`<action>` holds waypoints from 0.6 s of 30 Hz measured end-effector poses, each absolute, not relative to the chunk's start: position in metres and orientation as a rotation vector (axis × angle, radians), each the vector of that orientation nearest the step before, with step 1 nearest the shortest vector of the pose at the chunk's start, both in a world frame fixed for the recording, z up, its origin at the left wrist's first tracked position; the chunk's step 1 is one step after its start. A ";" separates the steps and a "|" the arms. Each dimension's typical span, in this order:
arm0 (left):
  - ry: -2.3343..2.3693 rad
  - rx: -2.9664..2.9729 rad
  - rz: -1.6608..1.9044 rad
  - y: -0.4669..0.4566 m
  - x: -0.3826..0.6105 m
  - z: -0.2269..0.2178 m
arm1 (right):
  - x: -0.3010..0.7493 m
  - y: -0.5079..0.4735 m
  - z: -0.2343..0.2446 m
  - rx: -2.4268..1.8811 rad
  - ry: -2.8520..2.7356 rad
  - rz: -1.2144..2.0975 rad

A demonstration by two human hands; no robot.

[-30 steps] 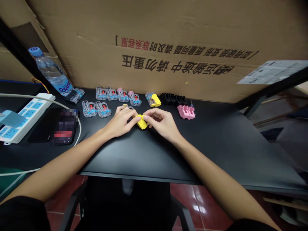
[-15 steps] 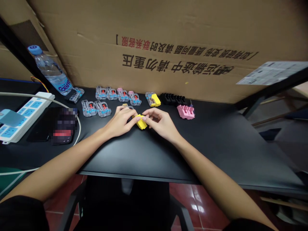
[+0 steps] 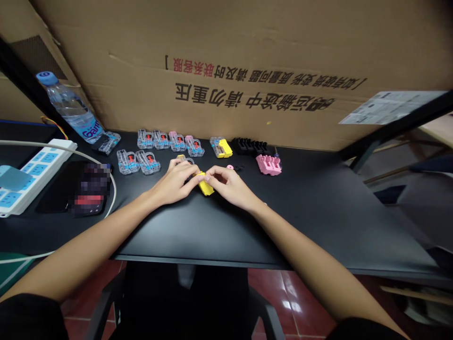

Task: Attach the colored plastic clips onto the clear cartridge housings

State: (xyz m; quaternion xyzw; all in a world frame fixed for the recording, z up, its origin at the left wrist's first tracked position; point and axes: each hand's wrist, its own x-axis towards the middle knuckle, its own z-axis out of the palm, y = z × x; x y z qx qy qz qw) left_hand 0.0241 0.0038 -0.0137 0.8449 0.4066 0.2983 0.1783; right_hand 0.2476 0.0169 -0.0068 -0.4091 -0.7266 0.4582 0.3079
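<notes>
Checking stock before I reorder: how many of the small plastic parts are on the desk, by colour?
Clear parts: 5
Pink-tinted clear parts: 2
Yellow-ended clear part: 1
Yellow part in left hand and right hand: 1
Pink block: 1
Black block: 1
Total: 11, tiny bits excluded

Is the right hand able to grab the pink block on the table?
Probably yes. The pink block lies in the open, a little right of the right hand, with only tiny loose bits between. That hand is busy pinching the yellow piece, though.
</notes>
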 end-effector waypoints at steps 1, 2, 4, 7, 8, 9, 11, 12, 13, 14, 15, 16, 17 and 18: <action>1.138 2.393 0.844 0.004 0.024 -0.014 | 0.247 0.016 -0.007 -1.083 -1.912 1.217; 1.130 2.396 0.842 0.004 0.024 -0.014 | 0.247 0.016 -0.006 -1.082 -1.901 1.224; 1.130 2.394 0.835 0.003 0.024 -0.013 | 0.246 0.015 -0.005 -1.078 -1.887 1.245; 1.151 2.386 0.824 0.004 0.024 -0.012 | 0.248 0.016 -0.004 -1.063 -1.896 1.269; 1.156 2.385 0.824 0.004 0.023 -0.012 | 0.248 0.017 -0.004 -1.058 -1.902 1.273; 1.159 2.384 0.826 0.004 0.023 -0.012 | 0.249 0.017 -0.004 -1.054 -1.907 1.275; 1.163 2.380 0.833 0.004 0.023 -0.012 | 0.249 0.018 -0.005 -1.051 -1.915 1.275; 1.163 2.378 0.835 0.004 0.023 -0.012 | 0.249 0.018 -0.006 -1.053 -1.920 1.275; 1.163 2.376 0.837 0.005 0.023 -0.012 | 0.249 0.019 -0.007 -1.056 -1.924 1.272; 1.164 2.375 0.838 0.005 0.023 -0.013 | 0.249 0.019 -0.008 -1.057 -1.928 1.268; 1.166 2.376 0.838 0.005 0.023 -0.012 | 0.248 0.019 -0.009 -1.056 -1.931 1.262; 1.169 2.379 0.838 0.005 0.023 -0.012 | 0.247 0.019 -0.009 -1.054 -1.931 1.254; 1.173 2.382 0.841 0.005 0.023 -0.012 | 0.247 0.019 -0.009 -1.051 -1.932 1.244; 1.174 2.385 0.848 0.004 0.023 -0.011 | 0.248 0.019 -0.007 -1.051 -1.938 1.233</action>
